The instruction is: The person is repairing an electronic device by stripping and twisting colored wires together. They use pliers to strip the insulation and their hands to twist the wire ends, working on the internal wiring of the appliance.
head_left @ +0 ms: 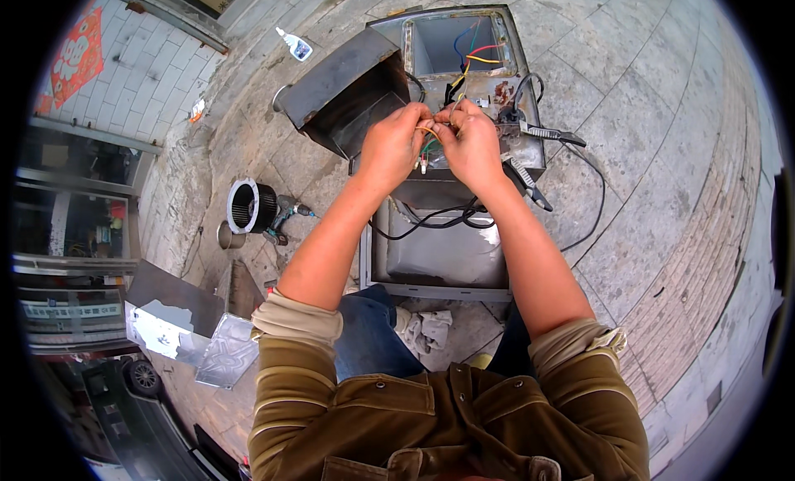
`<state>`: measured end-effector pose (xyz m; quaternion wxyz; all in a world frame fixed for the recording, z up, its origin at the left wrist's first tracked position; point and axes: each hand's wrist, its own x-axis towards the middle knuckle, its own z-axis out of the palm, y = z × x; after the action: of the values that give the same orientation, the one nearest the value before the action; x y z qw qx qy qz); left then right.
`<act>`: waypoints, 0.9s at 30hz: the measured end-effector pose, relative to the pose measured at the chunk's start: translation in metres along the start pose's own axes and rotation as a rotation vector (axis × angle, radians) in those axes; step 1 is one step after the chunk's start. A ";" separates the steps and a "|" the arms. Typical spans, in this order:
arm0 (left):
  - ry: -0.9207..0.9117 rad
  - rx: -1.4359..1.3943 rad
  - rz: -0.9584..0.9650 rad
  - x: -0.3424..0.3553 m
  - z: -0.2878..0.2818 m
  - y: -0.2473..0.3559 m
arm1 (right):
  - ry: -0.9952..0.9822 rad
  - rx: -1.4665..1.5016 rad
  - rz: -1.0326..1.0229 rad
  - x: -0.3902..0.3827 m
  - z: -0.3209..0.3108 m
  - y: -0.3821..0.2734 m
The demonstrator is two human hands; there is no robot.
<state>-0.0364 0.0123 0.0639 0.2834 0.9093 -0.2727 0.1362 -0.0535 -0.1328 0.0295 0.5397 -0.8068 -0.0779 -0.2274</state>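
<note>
My left hand (pixel 391 146) and my right hand (pixel 470 146) meet above an open, rusty metal appliance (pixel 522 92), fingertips pinching thin wires (pixel 428 132), orange among them. A green wire and a small white connector (pixel 423 162) hang just below my fingers. Blue, red, yellow and green wires (pixel 484 59) emerge from the square opening at the back. A dark metal housing (pixel 327 84) lies tilted open to the left. Black cables (pixel 431 220) loop below my hands over a metal panel (pixel 439 257). Two black-and-silver handled tools (pixel 546 133) rest along the appliance's right side.
A blower wheel (pixel 252 206), a cordless drill (pixel 286 216) and sheet-metal pieces (pixel 170 324) lie left on the paving (pixel 613 216). A white spray bottle (pixel 294 44) is farther back. A grey rag (pixel 426 332) lies between my legs. A dark car (pixel 120 411) stands lower left.
</note>
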 end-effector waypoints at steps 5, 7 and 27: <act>-0.003 0.112 0.179 0.011 -0.014 0.011 | -0.026 0.030 0.070 0.003 -0.002 0.008; -0.016 0.144 0.276 0.015 -0.016 0.008 | -0.042 0.033 0.090 0.004 -0.002 0.008; -0.067 0.192 0.311 0.018 -0.014 -0.007 | -0.067 0.185 0.223 0.005 -0.001 0.012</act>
<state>-0.0195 0.0175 0.0792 0.1614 0.8830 -0.4051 0.1737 -0.0444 -0.1390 0.0221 0.6307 -0.7645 -0.0265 -0.1310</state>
